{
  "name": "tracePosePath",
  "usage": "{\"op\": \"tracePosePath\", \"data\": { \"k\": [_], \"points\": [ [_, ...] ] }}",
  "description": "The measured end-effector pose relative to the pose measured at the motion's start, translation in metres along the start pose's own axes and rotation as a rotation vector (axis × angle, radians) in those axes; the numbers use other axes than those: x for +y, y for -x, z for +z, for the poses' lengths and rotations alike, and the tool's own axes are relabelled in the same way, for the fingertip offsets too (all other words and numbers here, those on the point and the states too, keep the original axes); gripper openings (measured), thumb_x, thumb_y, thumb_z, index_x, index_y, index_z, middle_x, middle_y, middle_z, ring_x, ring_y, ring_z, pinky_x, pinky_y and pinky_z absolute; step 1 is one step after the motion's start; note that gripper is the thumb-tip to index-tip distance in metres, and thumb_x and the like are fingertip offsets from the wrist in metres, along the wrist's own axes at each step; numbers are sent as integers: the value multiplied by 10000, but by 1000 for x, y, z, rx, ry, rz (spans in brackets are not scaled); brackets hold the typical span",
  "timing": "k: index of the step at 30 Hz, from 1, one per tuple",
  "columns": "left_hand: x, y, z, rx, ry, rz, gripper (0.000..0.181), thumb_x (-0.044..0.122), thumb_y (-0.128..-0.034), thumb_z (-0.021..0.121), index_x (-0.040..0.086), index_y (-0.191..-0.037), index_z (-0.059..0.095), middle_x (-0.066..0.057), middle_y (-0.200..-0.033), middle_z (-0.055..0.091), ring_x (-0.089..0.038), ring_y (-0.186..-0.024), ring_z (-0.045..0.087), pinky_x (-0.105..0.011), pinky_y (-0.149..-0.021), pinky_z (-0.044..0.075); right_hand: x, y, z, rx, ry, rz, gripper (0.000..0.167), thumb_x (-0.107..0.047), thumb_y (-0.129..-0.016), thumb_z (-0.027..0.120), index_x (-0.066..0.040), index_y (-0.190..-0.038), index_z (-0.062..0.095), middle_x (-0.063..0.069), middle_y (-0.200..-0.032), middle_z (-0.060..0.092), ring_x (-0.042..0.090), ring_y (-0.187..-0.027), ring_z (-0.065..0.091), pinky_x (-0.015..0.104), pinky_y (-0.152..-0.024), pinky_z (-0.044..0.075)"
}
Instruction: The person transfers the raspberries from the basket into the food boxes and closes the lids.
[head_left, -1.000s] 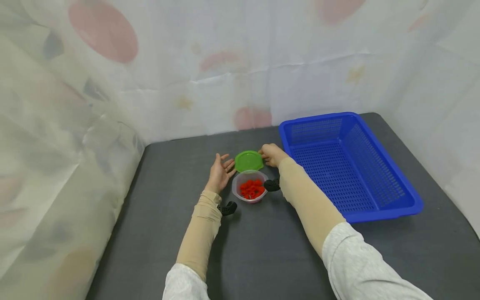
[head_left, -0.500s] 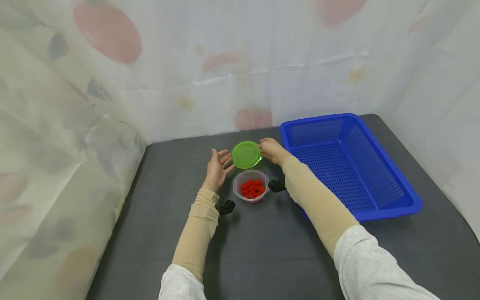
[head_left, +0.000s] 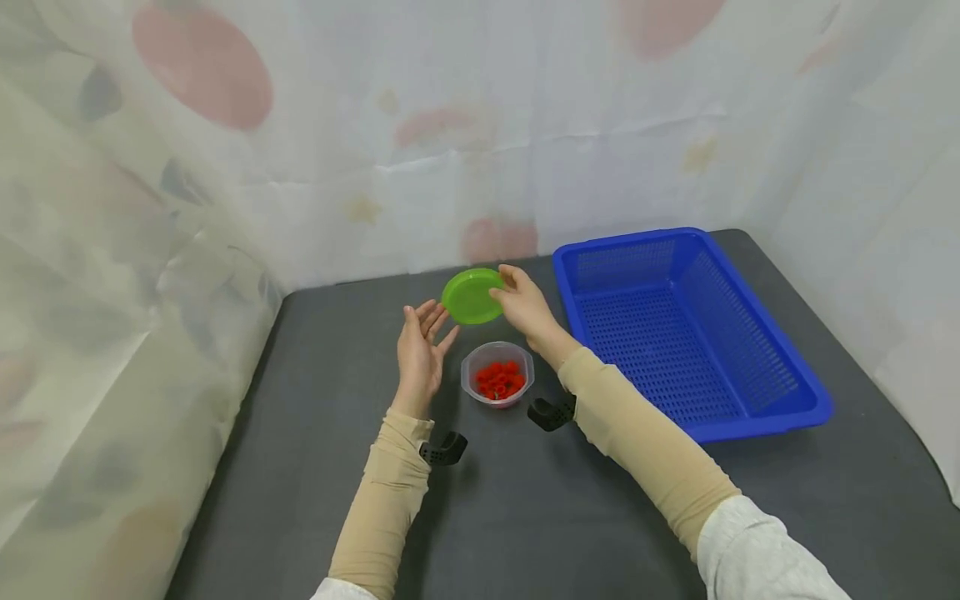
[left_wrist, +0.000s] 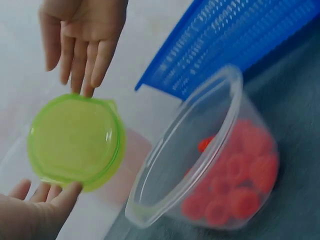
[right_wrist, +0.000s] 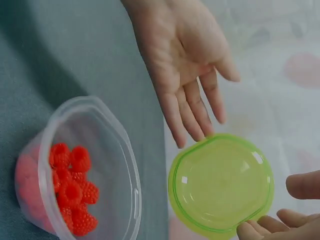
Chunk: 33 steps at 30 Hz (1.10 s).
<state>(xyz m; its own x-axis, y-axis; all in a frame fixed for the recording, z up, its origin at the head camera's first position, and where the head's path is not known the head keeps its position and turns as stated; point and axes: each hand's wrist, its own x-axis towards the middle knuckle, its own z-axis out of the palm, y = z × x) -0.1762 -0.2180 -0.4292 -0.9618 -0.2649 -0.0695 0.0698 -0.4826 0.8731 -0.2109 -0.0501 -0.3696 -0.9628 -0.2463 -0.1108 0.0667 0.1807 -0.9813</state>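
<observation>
A round green lid (head_left: pixel 472 297) is held up, tilted, between the fingertips of both hands above the table. My left hand (head_left: pixel 420 358) touches its left edge with extended fingers, palm turned inward. At the opposite edge are the fingertips of my right hand (head_left: pixel 525 308); in the right wrist view its thumb stands apart from the lid. Below and nearer me, a clear plastic bowl (right_wrist: pixel 131 170) stands uncovered on the table. Several red raspberry-like pieces (right_wrist: pixel 70 195) lie inside it. The left wrist view shows the green lid (left_wrist: pixel 75 140) beyond the bowl's rim.
A large blue perforated basket (head_left: pixel 772 333) stands right of the bowl, close to my right forearm. The dark grey table (head_left: pixel 300 467) ends against a patterned white curtain (head_left: pixel 420 192) at the back and left.
Both hands and the green lid have moved up and left, away from the bowl. The lid has tilted. The bowl and basket stay in place.
</observation>
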Motion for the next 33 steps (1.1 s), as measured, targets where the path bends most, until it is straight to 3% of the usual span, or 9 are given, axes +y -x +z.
{"op": "tracePosePath", "data": {
  "k": [7,11,16,20,25,33],
  "points": [
    [-13,19,12,101,3,156,466,378,-966,414,-36,-1170,478,-97,-1191,497,-227,-1213,484,-346,-1004,453,9,27,3,49,28,-100,472,-186,-963,507,-96,-1402,360,86,-1465,360,254,-1366,355,389,-1116,319],
    [-21,30,13,153,-7,180,319,349,-941,493,49,-1046,513,-71,-1128,499,-198,-1157,510,-283,-975,470,21,43,7,49,59,-122,470,-188,-961,505,-72,-1394,362,125,-1437,335,272,-1375,336,393,-1124,301],
    [-30,46,4,185,-69,159,237,247,-908,585,53,-1029,525,-28,-1003,525,-132,-1007,561,-233,-943,482,35,68,12,15,78,-148,485,-185,-957,506,-51,-1397,350,147,-1430,315,303,-1387,306,428,-1123,290],
    [-37,57,-8,183,-124,140,260,129,-882,632,3,-1084,526,2,-959,545,-103,-932,569,-191,-873,501,48,87,15,-4,127,-191,509,-140,-932,546,10,-1380,357,205,-1429,314,367,-1349,345,480,-1094,321],
    [-43,68,-15,167,-212,156,285,9,-835,661,-21,-1091,539,-9,-1008,571,-128,-983,552,-184,-825,492,62,104,16,-24,245,-198,556,-167,-909,587,21,-1373,346,252,-1439,301,406,-1262,419,536,-1015,381],
    [-49,78,-19,56,-417,150,318,48,-833,677,-16,-1122,563,-147,-1160,566,-189,-1093,546,-193,-845,473,75,113,11,-54,310,-159,665,-225,-907,604,28,-1425,273,274,-1517,161,425,-1391,229,598,-1074,270]
  ]
}}
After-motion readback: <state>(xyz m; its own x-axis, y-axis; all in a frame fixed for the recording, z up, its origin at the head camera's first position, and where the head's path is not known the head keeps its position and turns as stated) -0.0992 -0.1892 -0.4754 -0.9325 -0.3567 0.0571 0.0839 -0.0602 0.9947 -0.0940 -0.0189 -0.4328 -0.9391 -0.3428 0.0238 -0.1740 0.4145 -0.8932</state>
